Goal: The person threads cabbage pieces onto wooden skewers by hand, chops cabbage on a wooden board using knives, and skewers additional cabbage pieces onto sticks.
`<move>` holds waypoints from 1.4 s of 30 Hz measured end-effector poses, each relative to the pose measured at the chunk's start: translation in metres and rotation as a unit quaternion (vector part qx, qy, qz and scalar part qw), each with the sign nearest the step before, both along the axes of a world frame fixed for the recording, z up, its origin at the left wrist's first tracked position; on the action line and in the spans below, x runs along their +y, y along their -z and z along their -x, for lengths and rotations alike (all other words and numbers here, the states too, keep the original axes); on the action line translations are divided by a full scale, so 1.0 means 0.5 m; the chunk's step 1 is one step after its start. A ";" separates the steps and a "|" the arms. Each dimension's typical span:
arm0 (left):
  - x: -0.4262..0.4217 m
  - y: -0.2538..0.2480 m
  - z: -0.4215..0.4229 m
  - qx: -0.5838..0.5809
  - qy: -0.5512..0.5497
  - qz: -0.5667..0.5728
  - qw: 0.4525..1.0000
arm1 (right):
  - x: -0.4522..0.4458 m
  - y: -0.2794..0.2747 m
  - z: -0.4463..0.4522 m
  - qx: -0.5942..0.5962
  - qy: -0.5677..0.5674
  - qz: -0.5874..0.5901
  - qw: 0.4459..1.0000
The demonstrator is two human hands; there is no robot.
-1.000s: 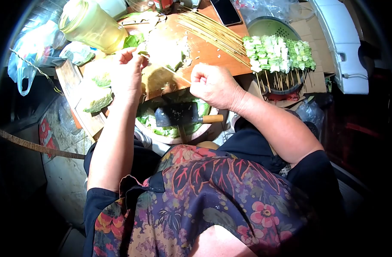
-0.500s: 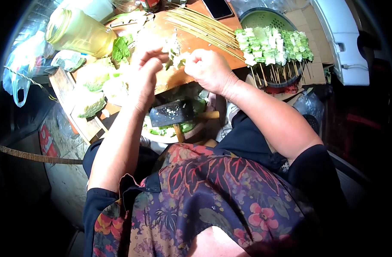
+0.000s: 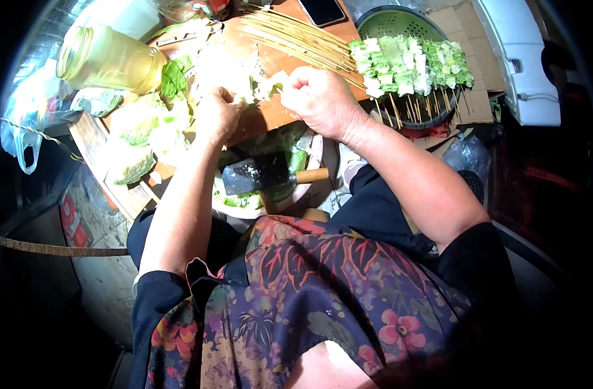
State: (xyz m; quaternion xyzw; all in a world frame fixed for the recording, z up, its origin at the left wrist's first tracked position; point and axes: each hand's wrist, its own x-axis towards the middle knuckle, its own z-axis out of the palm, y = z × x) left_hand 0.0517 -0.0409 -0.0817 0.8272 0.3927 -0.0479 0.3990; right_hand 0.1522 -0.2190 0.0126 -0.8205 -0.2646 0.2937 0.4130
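My right hand is closed in a fist over the board's near edge. Pale green cabbage leaf pieces stick out from its fingertips toward the left; any stick inside the fist is hidden. Facing it, my left hand is closed, thumb and fingers pinched at a small pale leaf piece that glare partly washes out. Under both hands lies an orange-brown cutting board with leaf scraps. Beyond the right hand, bare bamboo skewers lie in a bundle.
Finished cabbage skewers rest across a green colander. A cleaver lies over a basin of leaves below the board. Cabbage chunks and a large jar stand left. A phone lies at the back.
My left hand has moved down and its raised fingers have closed to a pinch. My right hand stays closed in nearly the same place. The view has shifted slightly.
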 end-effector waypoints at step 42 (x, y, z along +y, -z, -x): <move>0.068 -0.055 0.011 -0.396 -0.277 0.414 0.771 | -0.009 -0.041 0.032 -0.013 -0.080 0.024 0.996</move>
